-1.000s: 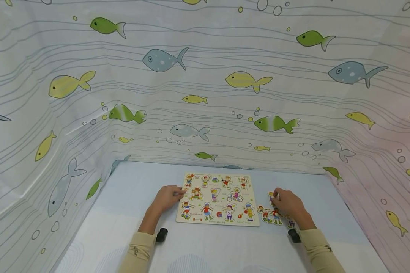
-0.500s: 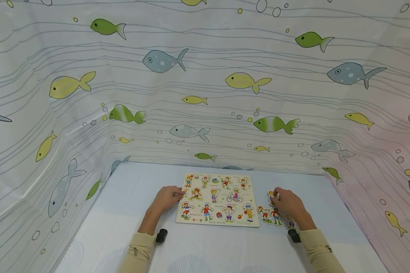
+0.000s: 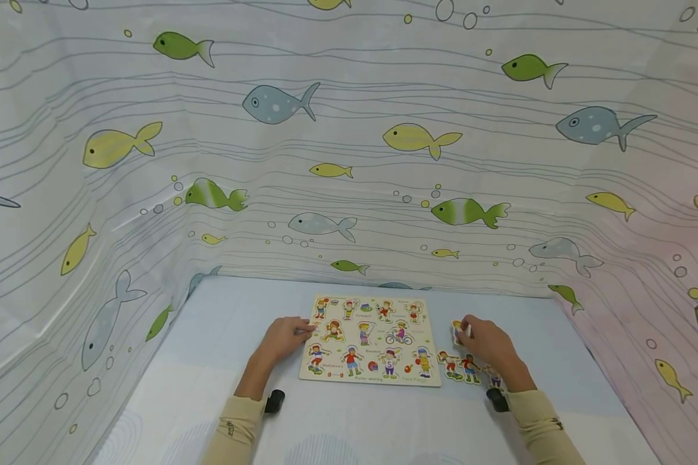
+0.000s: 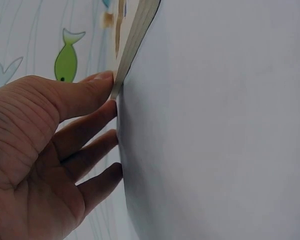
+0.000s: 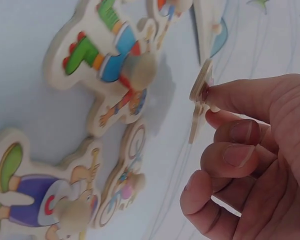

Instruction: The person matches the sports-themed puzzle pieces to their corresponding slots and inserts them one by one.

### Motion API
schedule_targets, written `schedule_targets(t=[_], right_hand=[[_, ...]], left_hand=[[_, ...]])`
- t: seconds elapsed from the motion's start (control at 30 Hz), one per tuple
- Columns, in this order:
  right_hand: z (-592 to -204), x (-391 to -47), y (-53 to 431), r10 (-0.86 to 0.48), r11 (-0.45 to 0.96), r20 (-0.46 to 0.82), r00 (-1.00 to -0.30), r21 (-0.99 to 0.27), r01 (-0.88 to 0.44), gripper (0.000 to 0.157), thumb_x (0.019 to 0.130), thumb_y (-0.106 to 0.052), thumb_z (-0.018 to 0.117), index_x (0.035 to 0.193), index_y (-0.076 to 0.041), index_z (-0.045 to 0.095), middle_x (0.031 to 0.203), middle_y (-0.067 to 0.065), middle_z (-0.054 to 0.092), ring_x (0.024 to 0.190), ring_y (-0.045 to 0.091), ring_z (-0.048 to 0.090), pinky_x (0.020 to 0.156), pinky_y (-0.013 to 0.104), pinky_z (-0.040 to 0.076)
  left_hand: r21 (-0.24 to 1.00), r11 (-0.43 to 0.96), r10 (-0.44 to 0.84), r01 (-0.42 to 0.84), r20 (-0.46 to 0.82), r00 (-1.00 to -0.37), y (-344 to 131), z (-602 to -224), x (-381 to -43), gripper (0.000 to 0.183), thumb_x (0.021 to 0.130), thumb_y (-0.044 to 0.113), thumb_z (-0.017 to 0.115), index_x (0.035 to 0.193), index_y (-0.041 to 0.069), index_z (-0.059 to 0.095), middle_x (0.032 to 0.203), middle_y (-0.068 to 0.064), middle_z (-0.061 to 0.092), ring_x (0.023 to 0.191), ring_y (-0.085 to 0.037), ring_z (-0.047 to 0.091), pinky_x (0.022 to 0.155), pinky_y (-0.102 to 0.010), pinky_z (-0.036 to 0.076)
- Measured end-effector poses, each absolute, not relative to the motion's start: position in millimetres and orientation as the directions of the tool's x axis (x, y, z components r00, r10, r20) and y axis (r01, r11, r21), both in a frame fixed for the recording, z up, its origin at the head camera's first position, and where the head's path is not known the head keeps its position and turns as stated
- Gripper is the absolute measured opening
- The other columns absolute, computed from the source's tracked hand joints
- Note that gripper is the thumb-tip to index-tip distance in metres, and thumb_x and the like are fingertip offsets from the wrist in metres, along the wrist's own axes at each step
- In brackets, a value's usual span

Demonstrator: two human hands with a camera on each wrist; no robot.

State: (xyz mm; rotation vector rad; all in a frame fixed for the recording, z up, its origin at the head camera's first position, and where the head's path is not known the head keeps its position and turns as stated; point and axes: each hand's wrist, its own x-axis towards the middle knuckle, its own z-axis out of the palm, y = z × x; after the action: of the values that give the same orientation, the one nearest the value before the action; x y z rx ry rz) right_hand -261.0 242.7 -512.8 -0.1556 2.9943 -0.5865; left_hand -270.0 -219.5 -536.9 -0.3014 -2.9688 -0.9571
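A wooden puzzle board (image 3: 349, 342) printed with children playing sports lies flat on the table. My left hand (image 3: 287, 336) holds its left edge; the left wrist view has the thumb on the edge (image 4: 135, 40) and an index fingertip just below. To the right of the board, my right hand (image 3: 488, 342) pinches a small wooden puzzle piece (image 3: 456, 332) between thumb and index finger. In the right wrist view this piece (image 5: 196, 102) stands edge-on, its picture mostly hidden, while the other fingers are curled beneath.
Loose knobbed puzzle pieces lie below the right hand: a roller skater (image 5: 110, 60), a child in purple shorts (image 5: 45, 200) and a cyclist (image 5: 122, 185) among them. A fish-patterned sheet (image 3: 349, 194) walls the table (image 3: 221, 361) at the back and sides.
My right hand has moved slightly left with the pinched piece. My left hand and the board have stayed in place.
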Motion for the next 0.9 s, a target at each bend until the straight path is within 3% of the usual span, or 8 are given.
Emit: schedule_targets(t=[0.9], right_hand=[[-491.9, -260.7, 206.1, -0.165, 0.888, -0.010, -0.986, -0.437, -0.144, 0.020, 0.095, -0.028, 0.065, 0.104, -0.011, 0.061, 0.066, -0.002, 0.054, 0.054, 0.015, 0.048, 0.045, 0.029, 0.039]], left_hand=[[0.572, 0.798, 0.182, 0.191, 0.073, -0.981, -218.1, -535.2, -268.5, 0.018, 0.089, 0.012, 0.073, 0.106, 0.010, 0.077, 0.121, -0.012, 0.068, 0.122, -0.037, 0.056, 0.106, -0.055, 0.040]])
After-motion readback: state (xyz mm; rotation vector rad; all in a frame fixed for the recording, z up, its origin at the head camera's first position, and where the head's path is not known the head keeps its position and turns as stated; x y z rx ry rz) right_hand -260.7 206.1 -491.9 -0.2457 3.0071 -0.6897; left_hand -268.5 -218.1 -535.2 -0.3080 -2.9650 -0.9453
